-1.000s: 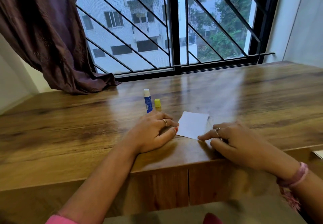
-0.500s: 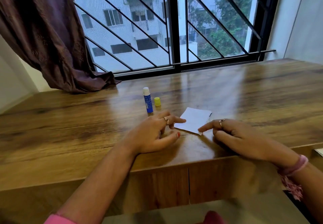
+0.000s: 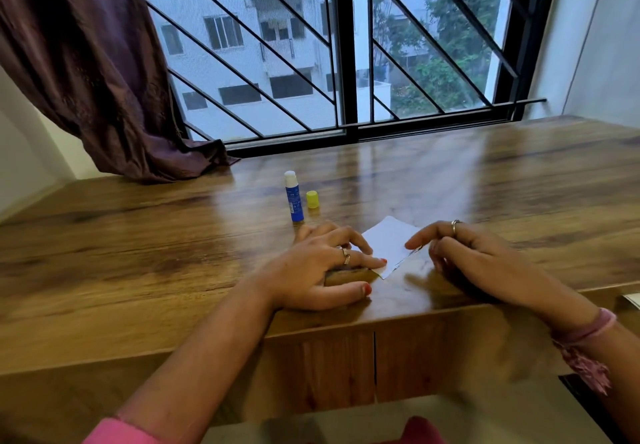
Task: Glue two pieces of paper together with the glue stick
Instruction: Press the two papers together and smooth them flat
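A small white paper (image 3: 389, 246) lies flat on the wooden table (image 3: 173, 253) near its front edge. My left hand (image 3: 322, 270) rests on the table with its fingers spread, fingertips pressing the paper's left corner. My right hand (image 3: 478, 260) hovers at the paper's right edge, fingers curled and apart, index tip touching the edge. A blue glue stick (image 3: 293, 197) stands upright and uncapped behind my left hand. Its yellow cap (image 3: 312, 199) sits just to its right. I cannot tell whether the paper is one sheet or two stacked.
A dark purple curtain (image 3: 104, 79) drapes onto the table's back left. A barred window (image 3: 346, 45) runs along the back edge. Another white paper's corner (image 3: 632, 299) shows at the far right, below table level. A cabinet front (image 3: 346, 367) sits under the table edge.
My left hand's fingers have slid onto the paper's left corner. My right hand has lifted and shifted right, off the paper's near edge. The view has tilted slightly.
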{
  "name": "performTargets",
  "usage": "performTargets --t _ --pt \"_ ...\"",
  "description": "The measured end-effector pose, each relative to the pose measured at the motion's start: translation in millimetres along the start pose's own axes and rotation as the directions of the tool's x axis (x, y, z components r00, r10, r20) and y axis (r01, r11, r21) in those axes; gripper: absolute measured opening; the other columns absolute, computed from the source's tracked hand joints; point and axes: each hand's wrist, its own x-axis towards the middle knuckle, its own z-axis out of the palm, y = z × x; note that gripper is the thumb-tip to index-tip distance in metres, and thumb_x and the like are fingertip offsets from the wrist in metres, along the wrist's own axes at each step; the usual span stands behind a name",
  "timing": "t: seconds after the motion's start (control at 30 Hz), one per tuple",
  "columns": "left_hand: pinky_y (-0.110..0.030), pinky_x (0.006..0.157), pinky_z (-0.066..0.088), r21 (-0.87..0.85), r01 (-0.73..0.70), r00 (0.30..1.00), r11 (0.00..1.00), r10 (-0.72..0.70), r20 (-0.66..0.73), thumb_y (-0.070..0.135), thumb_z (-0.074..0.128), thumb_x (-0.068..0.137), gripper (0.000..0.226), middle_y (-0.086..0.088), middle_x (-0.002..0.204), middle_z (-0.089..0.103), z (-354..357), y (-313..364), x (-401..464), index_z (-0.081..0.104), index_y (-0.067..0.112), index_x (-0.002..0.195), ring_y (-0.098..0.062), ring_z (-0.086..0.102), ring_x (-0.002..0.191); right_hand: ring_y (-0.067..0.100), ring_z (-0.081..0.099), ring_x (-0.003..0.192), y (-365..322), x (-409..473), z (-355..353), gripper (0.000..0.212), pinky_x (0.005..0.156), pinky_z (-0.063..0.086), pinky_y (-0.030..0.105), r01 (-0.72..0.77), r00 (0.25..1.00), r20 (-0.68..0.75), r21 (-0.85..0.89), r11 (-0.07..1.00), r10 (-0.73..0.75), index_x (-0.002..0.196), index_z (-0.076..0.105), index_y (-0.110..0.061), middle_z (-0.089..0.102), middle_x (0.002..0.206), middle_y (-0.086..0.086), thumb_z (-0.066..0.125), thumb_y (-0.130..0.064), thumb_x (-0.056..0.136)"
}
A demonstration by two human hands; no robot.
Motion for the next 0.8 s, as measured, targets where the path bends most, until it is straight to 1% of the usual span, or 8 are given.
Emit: performTargets --t 0.1,0.2,0.3,0.4,0.5,0.57,0.67,0.8 --pt "-0.038 0.103 0.021 -0.013 0.001 1.0 1.0 -0.001 -0.003 0.052 0.046 0.086 0.046 0.013 0.129 0.049 -0.1 -1.5 -0.4 0.055 0.039 0.129 -0.003 0.033 0.119 0.004 0.051 0.049 -4.4 -3.2 4.4 0.037 0.064 0.035 0.026 0.053 0.999 0.001 -0.245 0.968 -0.055 0.088 0.067 -0.042 0.061 0.057 -0.007 0.045 -0.013 0.093" --pt "-0.04 0.102 0.022 -0.041 0.013 1.0 0.999 -0.013 0.0 0.058 0.041 0.084 0.048 0.013 0.129 0.05 -1.1 -1.9 -0.5 0.056 0.039 0.125 -0.003 0.035 0.119 -0.005 0.055 0.07 -12.8 -8.3 6.7 0.046 0.08 0.032 0.03 0.131 0.991 0.082 -0.399 0.908 -0.107 0.089 0.059 -0.061 0.066 0.069 -0.006 0.046 -0.016 0.093" --pt "-0.039 0.102 0.022 -0.047 0.012 1.0 0.999 -0.012 0.006 0.06 0.039 0.083 0.047 0.013 0.128 0.051 -1.7 -1.6 -0.7 0.058 0.042 0.122 -0.004 0.036 0.118 -0.006 0.05 0.093 -14.1 -7.3 6.9 0.042 0.087 0.023 0.03 0.155 0.985 0.139 -0.492 0.857 -0.098 0.107 0.05 -0.062 0.064 0.09 -0.007 0.041 -0.022 0.096" --pt "-0.039 0.101 0.022 -0.048 0.019 1.0 0.999 -0.019 0.01 0.053 0.047 0.086 0.04 0.012 0.127 0.051 -1.6 -1.5 -1.0 0.059 0.041 0.122 -0.005 0.037 0.12 -0.001 0.045 0.1 -9.7 -5.4 8.5 0.04 0.09 0.022 0.032 0.186 0.979 0.178 -0.595 0.782 -0.097 0.118 0.046 -0.062 0.055 0.098 -0.015 0.034 -0.031 0.096" --pt "-0.036 0.1 0.021 -0.055 0.026 1.0 0.998 -0.025 0.016 0.051 0.048 0.085 0.039 0.012 0.127 0.051 -1.5 -0.3 -0.8 0.058 0.043 0.122 -0.004 0.035 0.119 -0.005 0.042 0.095 -6.7 -4.4 9.0 0.039 0.089 0.021 0.03 0.191 0.98 0.167 -0.631 0.752 -0.109 0.115 0.046 -0.067 0.049 0.092 -0.023 0.028 -0.039 0.094" --pt "-0.035 0.099 0.02 -0.073 0.035 0.999 0.997 -0.033 0.024 0.051 0.048 0.085 0.039 0.013 0.127 0.051 -1.8 0.0 -0.8 0.058 0.043 0.122 -0.003 0.034 0.12 -0.007 0.043 0.096 -5.7 -3.2 8.1 0.038 0.086 0.018 0.029 0.177 0.983 0.152 -0.619 0.765 -0.104 0.11 0.048 -0.069 0.047 0.088 -0.028 0.032 -0.038 0.094" --pt "-0.036 0.102 0.018 -0.087 0.046 0.999 0.995 -0.044 0.023 0.052 0.048 0.085 0.039 0.013 0.127 0.051 -1.8 0.2 -1.7 0.059 0.041 0.122 -0.004 0.033 0.122 -0.007 0.047 0.099 -5.1 -0.9 6.2 0.04 0.086 0.017 0.029 0.133 0.989 0.128 -0.602 0.787 -0.069 0.107 0.059 -0.061 0.05 0.087 -0.032 0.029 -0.04 0.089" --pt "-0.037 0.103 0.018 -0.093 0.052 0.998 0.994 -0.05 0.028 0.052 0.048 0.085 0.04 0.013 0.126 0.051 -2.5 1.4 -2.1 0.059 0.041 0.122 -0.003 0.033 0.122 -0.01 0.048 0.094 -0.4 2.3 -1.8 0.042 0.088 0.019 0.03 0.077 0.996 0.086 -0.597 0.799 -0.032 0.105 0.06 -0.06 0.053 0.083 -0.019 0.029 -0.038 0.088"
